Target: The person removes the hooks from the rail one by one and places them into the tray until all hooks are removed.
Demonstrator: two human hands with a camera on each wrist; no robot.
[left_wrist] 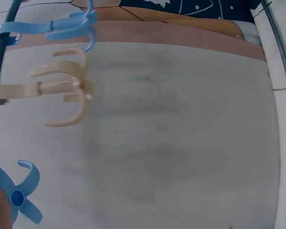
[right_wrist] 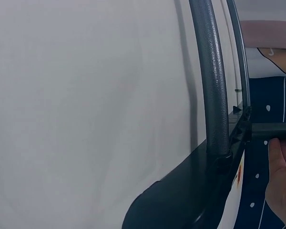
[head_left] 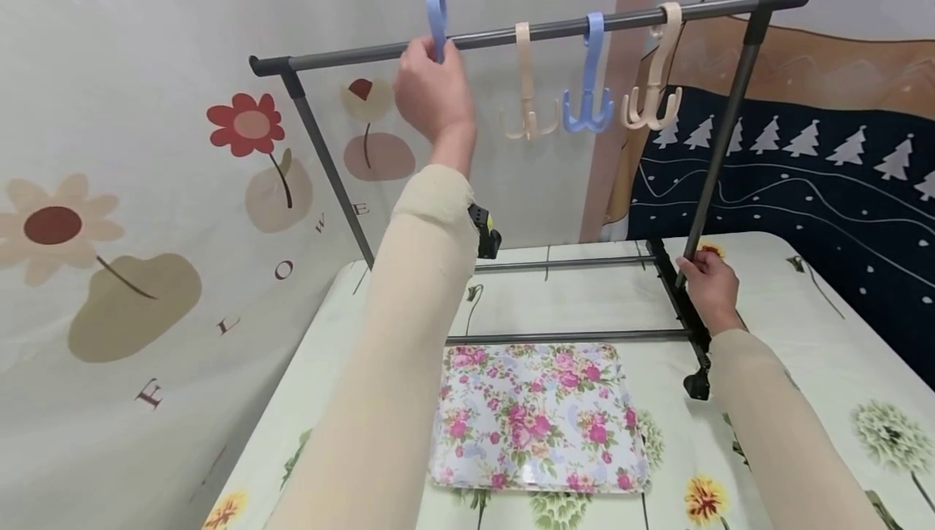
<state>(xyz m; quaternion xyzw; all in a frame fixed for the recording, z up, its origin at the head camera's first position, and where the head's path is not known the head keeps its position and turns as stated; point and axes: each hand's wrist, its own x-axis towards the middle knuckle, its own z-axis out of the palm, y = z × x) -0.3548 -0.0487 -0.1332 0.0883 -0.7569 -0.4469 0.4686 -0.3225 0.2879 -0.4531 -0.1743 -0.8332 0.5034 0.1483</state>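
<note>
My left hand (head_left: 436,96) grips a blue four-prong hanging hook (head_left: 437,15) at the top rail (head_left: 489,39) of a dark grey rack. The hook's loop rises above the rail; its splayed prongs show beside the hand in the left wrist view. Further right, a beige hook (head_left: 524,67), a second blue hook (head_left: 590,67) and another beige hook (head_left: 661,67) hang from the same rail with prongs down. Low on the rack's right upright (head_left: 726,132), my right hand (head_left: 712,290) holds the post between thumb and fingers, just above the base.
A folded floral sheet (head_left: 540,416) lies in front of the rack on the patterned tablecloth (head_left: 789,433). Two lower bars (head_left: 570,337) join the rack's base, whose black foot (head_left: 697,385) points forward. Behind are a flower-print curtain (head_left: 168,189) and navy tree-patterned cloth (head_left: 818,181).
</note>
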